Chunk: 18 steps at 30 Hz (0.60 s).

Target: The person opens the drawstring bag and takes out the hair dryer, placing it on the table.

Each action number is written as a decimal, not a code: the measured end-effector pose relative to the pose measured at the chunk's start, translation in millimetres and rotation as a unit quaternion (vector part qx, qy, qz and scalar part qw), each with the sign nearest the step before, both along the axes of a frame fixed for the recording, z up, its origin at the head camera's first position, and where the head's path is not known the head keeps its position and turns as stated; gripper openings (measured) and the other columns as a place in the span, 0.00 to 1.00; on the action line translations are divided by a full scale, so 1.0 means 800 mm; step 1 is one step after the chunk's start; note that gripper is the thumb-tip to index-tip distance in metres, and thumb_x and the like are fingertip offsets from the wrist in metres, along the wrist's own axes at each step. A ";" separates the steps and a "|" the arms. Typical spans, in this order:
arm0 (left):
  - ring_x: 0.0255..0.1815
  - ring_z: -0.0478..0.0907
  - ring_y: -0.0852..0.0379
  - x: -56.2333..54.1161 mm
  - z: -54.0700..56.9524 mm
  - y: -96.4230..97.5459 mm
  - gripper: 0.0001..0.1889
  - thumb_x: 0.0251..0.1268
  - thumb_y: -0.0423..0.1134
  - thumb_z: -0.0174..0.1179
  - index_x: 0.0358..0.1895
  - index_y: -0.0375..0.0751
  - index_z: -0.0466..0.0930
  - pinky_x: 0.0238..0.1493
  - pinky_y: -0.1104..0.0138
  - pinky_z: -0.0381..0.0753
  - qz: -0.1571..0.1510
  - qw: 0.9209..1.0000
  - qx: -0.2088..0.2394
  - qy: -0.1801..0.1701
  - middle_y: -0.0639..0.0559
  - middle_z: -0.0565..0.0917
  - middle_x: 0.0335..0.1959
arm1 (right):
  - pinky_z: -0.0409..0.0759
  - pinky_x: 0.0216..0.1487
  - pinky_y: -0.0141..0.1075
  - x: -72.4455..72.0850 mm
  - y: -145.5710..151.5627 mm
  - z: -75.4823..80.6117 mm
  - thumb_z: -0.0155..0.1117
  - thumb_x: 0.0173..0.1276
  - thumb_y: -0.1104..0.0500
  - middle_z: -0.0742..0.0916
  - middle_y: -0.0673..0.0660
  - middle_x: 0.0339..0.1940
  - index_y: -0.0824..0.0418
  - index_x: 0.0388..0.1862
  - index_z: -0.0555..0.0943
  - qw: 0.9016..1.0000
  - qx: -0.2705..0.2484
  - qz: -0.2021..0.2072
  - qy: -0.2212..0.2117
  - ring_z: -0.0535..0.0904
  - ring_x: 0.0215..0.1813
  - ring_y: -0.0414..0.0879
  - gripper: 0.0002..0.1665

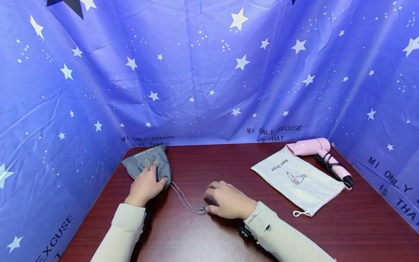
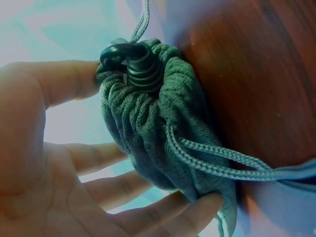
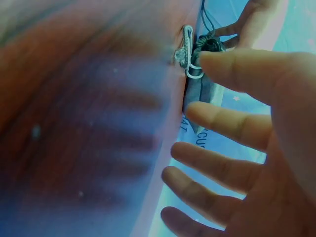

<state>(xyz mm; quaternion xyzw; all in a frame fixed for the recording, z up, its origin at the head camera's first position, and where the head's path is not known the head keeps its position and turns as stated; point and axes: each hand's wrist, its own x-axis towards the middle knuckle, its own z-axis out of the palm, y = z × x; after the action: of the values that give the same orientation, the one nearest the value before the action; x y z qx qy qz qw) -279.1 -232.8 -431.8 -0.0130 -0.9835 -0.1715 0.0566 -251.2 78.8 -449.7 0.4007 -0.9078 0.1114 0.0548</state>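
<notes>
A grey drawstring bag (image 1: 162, 168) with a hair dryer drawing lies at the table's far left, its gathered mouth towards me. My left hand (image 1: 148, 185) holds it from above, thumb on one side and fingers spread across the other. In the left wrist view, a black ribbed cord end with a loop (image 2: 140, 66) shows in the puckered mouth. The bag's grey drawstring (image 1: 186, 203) trails right across the table. By the knotted end of that string, my right hand (image 1: 227, 201) holds nothing; its fingers are loosely bent, slightly apart in the right wrist view.
A white drawstring bag (image 1: 281, 171) printed "Hair Dryer" lies flat on the right. Beside it, partly on its far corner, is a pink hair dryer (image 1: 309, 146) with its black cord wrapped round the handle. Blue star-patterned curtains (image 1: 196, 72) enclose the dark red table (image 1: 216, 163).
</notes>
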 end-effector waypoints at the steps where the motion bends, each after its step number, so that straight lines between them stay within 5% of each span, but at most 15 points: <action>1: 0.69 0.72 0.27 0.000 0.000 0.001 0.39 0.68 0.52 0.62 0.74 0.29 0.65 0.65 0.37 0.73 0.000 1.000 -0.001 -0.002 0.23 0.71 0.69 | 0.80 0.55 0.47 -0.001 -0.001 0.001 0.71 0.65 0.44 0.85 0.52 0.53 0.49 0.50 0.86 1.000 -0.006 -0.002 0.000 0.81 0.53 0.50 0.18; 18: 0.63 0.78 0.29 0.007 0.003 0.018 0.40 0.66 0.54 0.65 0.73 0.30 0.68 0.60 0.38 0.77 -0.013 1.000 -0.027 0.006 0.27 0.76 0.67 | 0.81 0.57 0.40 -0.047 -0.051 0.011 0.67 0.70 0.46 0.85 0.51 0.53 0.55 0.56 0.84 0.996 -0.071 -0.038 -0.043 0.82 0.52 0.43 0.21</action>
<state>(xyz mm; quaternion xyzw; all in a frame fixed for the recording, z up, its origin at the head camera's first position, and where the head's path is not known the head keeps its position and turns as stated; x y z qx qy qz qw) -273.8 -218.4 -429.1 -0.0281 -0.9871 -0.1456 0.0602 -288.8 38.1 -441.2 0.3562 -0.9135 0.1907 0.0480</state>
